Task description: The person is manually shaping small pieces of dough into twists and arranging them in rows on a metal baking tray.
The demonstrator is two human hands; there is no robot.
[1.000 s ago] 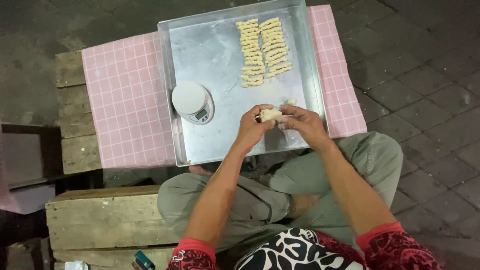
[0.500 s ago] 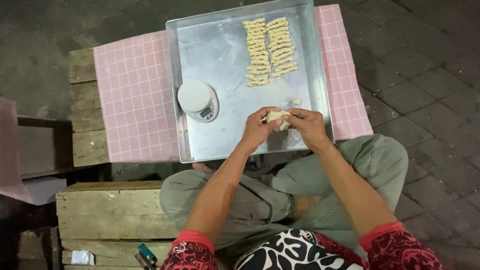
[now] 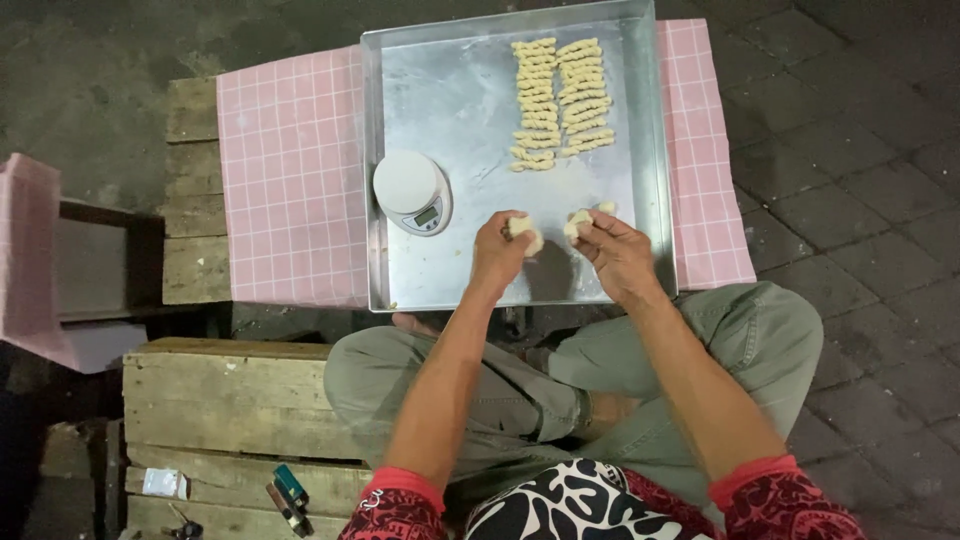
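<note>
Both hands have drawn apart since the earlier frame: left hand and right hand each grip a dough lump over the metal tray; fingers hide its shape, so axis unclear

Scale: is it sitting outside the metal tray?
No, the white scale sits inside the metal tray, against its left wall.
</note>
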